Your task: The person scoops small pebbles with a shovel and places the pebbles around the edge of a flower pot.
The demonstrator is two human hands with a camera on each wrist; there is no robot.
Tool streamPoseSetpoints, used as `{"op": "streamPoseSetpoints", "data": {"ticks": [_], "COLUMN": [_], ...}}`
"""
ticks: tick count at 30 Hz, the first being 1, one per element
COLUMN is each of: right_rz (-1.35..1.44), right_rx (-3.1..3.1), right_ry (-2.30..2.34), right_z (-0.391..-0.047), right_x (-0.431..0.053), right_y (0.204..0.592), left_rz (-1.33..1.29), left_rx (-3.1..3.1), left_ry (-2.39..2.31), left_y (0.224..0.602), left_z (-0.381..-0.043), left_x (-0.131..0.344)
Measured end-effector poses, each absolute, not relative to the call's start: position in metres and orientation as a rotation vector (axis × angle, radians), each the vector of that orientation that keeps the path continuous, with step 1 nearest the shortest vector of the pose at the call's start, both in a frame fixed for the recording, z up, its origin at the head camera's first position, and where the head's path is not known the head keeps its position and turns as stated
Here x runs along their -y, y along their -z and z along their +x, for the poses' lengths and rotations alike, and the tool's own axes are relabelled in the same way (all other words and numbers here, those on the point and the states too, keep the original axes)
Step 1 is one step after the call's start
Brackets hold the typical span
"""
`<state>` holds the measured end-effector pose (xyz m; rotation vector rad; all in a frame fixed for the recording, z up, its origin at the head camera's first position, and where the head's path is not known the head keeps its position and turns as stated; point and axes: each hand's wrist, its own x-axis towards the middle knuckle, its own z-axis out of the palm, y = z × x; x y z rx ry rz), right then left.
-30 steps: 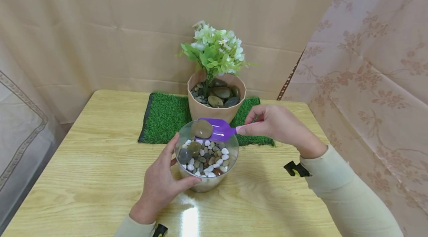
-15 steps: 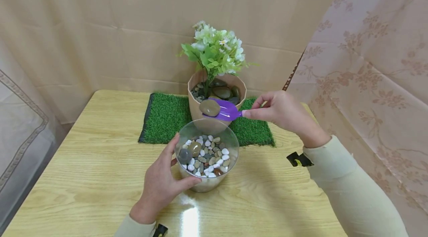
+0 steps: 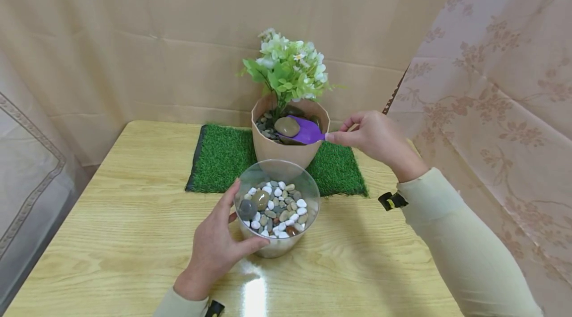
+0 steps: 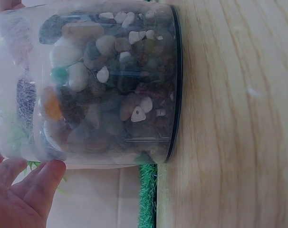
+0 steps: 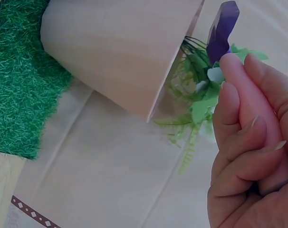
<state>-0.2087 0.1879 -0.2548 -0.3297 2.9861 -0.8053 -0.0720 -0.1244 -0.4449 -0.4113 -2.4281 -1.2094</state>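
My right hand [image 3: 373, 140] grips the pink handle [image 5: 253, 109] of a small purple shovel [image 3: 308, 131]. On its blade lies a large smooth brown stone [image 3: 287, 127], over the mouth of a beige flowerpot [image 3: 286, 152]. Stones fill the pot around a leafy plant with white flowers [image 3: 292, 66]. With fingers and thumb spread round its side, my left hand [image 3: 219, 242] holds a clear plastic container [image 3: 308, 178] at the rim. Inside it are white, grey and brown pebbles [image 3: 283, 207], with a brown stone [image 3: 260, 200] and a grey stone [image 3: 248, 209] at the left.
The flowerpot stands on a green turf mat [image 3: 223, 158] at the back of the wooden table [image 3: 134, 217]. The clear container stands in front of it. A beige curtain [image 3: 178, 58] hangs behind, and a patterned cloth [image 3: 500, 83] hangs at the right.
My right hand has carried the shovel and its brown stone up and away from above the clear container to over the flowerpot. The left hand has stayed in place.
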Motion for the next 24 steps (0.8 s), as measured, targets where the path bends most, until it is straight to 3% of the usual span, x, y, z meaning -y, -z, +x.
{"op": "streamPoseSetpoints", "data": {"ticks": [24], "right_rz": [-0.371], "right_rx": [-3.020], "right_ry": [0.564], "right_z": [-0.237], "right_x": [-0.168], "right_y": [0.262], "left_rz": [-0.412], "left_rx": [2.426], "left_ry": [1.210], "left_y": [0.445], "left_z": [-0.072], "left_x": [0.125]}}
